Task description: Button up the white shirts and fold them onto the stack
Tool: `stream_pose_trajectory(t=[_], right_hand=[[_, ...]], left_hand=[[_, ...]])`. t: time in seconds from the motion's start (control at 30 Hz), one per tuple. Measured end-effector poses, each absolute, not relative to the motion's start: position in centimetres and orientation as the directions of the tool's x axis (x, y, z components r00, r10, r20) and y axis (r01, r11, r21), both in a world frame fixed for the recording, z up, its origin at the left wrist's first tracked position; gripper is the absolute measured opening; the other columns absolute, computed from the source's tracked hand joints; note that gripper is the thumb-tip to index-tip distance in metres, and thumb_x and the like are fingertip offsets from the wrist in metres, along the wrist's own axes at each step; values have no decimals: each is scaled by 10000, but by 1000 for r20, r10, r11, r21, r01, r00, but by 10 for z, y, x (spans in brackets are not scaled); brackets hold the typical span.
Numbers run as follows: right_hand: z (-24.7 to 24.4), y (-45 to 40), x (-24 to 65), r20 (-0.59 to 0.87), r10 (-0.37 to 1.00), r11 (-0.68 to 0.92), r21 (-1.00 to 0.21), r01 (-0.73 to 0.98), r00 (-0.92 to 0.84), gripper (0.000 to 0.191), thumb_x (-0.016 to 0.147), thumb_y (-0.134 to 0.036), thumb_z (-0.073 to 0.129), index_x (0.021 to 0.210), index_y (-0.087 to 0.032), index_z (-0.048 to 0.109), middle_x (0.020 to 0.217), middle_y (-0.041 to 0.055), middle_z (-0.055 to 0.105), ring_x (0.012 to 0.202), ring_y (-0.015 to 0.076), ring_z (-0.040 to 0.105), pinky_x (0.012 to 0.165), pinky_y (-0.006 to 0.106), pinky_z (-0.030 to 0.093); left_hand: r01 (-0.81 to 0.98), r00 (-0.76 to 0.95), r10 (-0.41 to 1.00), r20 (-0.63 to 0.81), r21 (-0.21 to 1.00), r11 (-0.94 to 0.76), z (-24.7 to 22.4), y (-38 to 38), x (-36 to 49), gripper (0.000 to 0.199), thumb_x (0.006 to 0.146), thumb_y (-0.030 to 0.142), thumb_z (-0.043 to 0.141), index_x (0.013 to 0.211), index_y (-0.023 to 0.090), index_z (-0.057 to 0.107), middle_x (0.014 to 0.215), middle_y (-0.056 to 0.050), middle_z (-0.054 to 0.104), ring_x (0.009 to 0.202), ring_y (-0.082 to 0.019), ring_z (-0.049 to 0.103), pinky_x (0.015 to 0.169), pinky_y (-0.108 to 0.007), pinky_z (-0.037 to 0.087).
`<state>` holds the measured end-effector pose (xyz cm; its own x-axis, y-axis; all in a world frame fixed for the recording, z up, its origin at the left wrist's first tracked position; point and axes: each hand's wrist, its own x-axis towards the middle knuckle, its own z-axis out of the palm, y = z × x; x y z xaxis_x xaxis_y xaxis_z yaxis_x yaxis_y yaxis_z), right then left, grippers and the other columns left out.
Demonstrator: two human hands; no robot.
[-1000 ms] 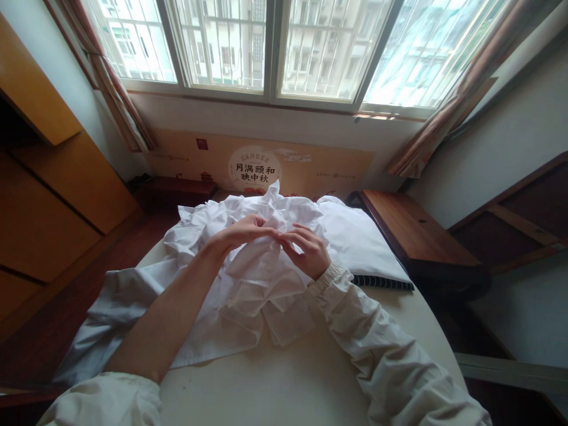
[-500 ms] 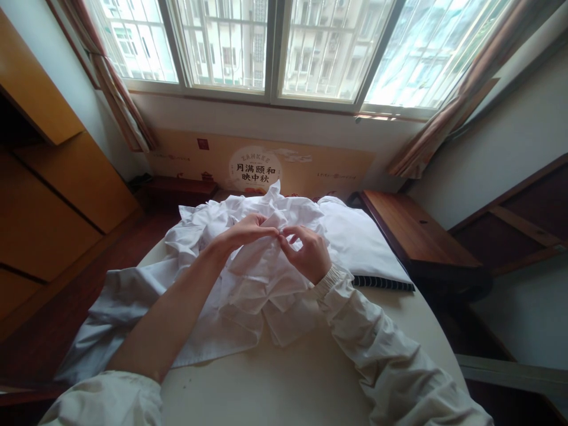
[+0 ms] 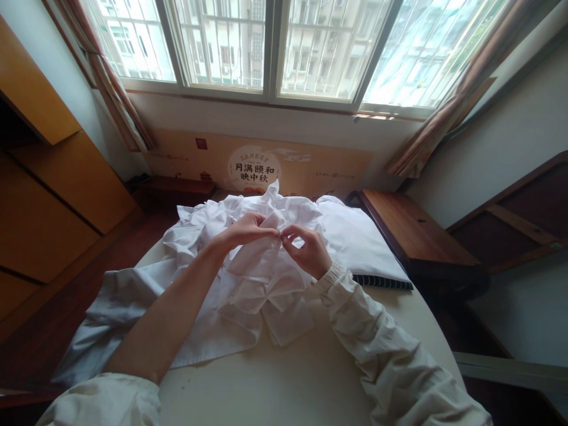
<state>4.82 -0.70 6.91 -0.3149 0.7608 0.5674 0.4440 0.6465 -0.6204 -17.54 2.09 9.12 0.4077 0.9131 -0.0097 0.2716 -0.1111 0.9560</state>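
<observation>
A crumpled white cloth garment (image 3: 261, 269) is heaped on the table, its left part trailing over the edge. Thumb and fingers of my left hand (image 3: 251, 229) pinch a fold of it near the middle of the heap. My right hand (image 3: 307, 248) meets the left at the same spot, thumb and index finger pinched together on the cloth. Whatever small detail lies between the fingertips is too small to make out. Both hands are raised slightly over the heap.
The pale round-edged table (image 3: 266, 384) carries the cloth. To the right lies a folded white cloth (image 3: 364, 242) on a dark striped item (image 3: 384, 282). Beyond stand a brown wooden desk (image 3: 417, 228), a printed banner (image 3: 177, 148) and a barred window (image 3: 270, 53). Orange cabinets (image 3: 66, 195) are on the left.
Both hands stay at the same fold. The right fingers have closed slightly, narrowing the gap between thumb and fingers. The view has shifted a little.
</observation>
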Motion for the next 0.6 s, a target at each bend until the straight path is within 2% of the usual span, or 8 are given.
stream_pose_trajectory(t=[0.23, 0.6], right_hand=[[64, -4, 50, 537, 789, 614, -690, 383, -298, 126, 948, -334, 678, 905, -241, 752, 854, 17, 785, 800, 205, 731, 654, 283, 541], [62, 0, 52, 473, 811, 555, -808, 197, -344, 320, 951, -532, 730, 918, -215, 758, 892, 53, 789, 841, 225, 722, 819, 360, 585]], left_hand=[[295, 411, 911, 24, 942, -158, 95, 19, -172, 380, 772, 502, 820, 794, 127, 765, 663, 4, 587, 585, -108, 494, 528, -219, 315], [181, 422, 904, 76, 969, -166, 83, 18, -169, 339, 783, 453, 814, 816, 123, 748, 693, 15, 598, 614, -109, 514, 571, -219, 352]])
